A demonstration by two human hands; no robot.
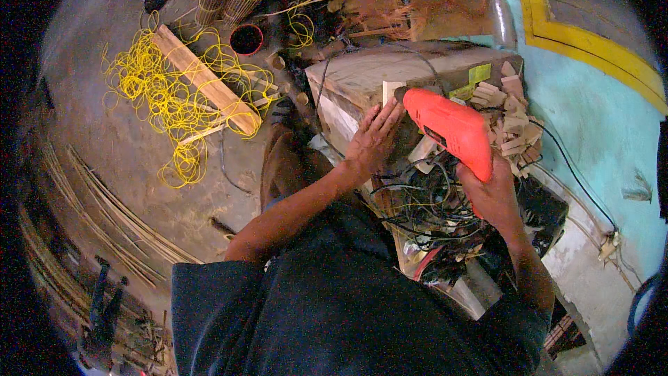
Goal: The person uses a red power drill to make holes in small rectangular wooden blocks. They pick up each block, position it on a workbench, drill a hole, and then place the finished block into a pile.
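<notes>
While the left hand [372, 141] presses flat on a small pale wooden block [391, 90], the right hand [490, 191] grips a bright orange electric drill [449, 129] at it, drilling seemingly underway, unfinished.

Cluttered workshop floor, dim and dusty.
Tangled yellow cord [167, 90] sprawls over the grey dirt floor [125, 160]; a turquoise wall [598, 132] with a yellow stripe [591, 45] runs right.

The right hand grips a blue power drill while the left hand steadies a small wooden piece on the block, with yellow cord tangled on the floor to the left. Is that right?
Not quite: the power drill is orange-red, not blue, as the head view shows. The rest holds: the right hand grips it, the left hand steadies the small wooden piece on the block, and the yellow cord lies tangled on the floor to the left.
</notes>
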